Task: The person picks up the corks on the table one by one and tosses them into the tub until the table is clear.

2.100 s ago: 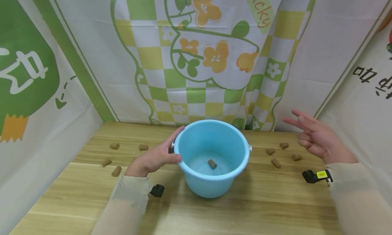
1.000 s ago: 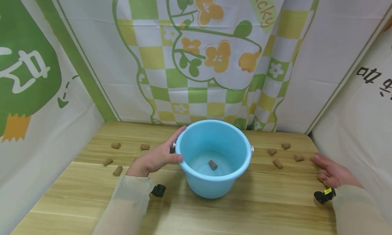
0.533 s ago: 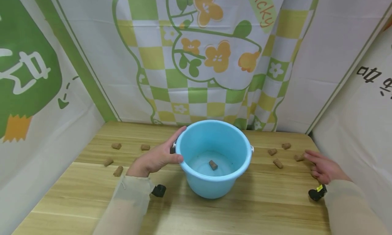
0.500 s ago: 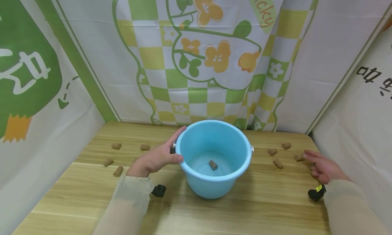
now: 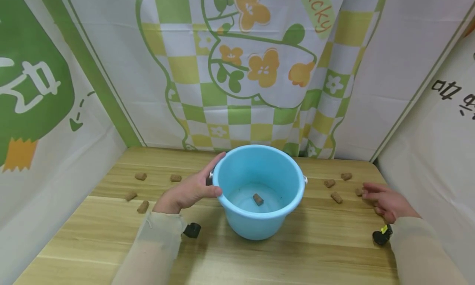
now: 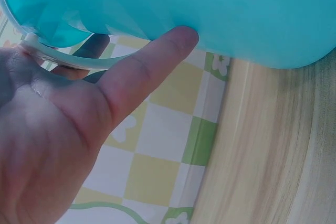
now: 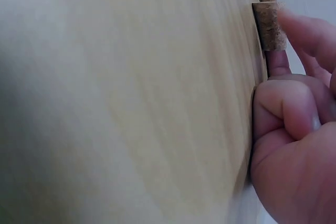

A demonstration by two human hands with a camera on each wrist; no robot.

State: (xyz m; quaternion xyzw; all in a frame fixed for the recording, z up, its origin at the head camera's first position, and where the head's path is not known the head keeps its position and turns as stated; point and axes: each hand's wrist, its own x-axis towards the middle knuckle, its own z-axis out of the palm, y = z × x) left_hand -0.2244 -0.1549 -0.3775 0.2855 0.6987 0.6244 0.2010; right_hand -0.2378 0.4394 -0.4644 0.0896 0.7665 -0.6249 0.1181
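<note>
I have the bucket (image 5: pixel 254 227) on the table (image 5: pixel 315 256) before the curtain (image 5: pixel 261 122), one cork (image 5: pixel 258 199) in it, four corks (image 5: pixel 142 207) lying to its left and four more corks (image 5: pixel 336 197) to its right.

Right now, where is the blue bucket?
In the head view, the blue bucket stands on the table at lower middle, with the left hand holding its left side and one cork inside.

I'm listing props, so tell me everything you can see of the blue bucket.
The bucket is light blue, round, open-topped and apparently plastic, with a thick rim and narrowing downward. White fittings sit at both sides; a white handle strip shows in the left wrist view. It stands upright on the wooden table, one cork lying inside, the left hand touching its left side.
</note>
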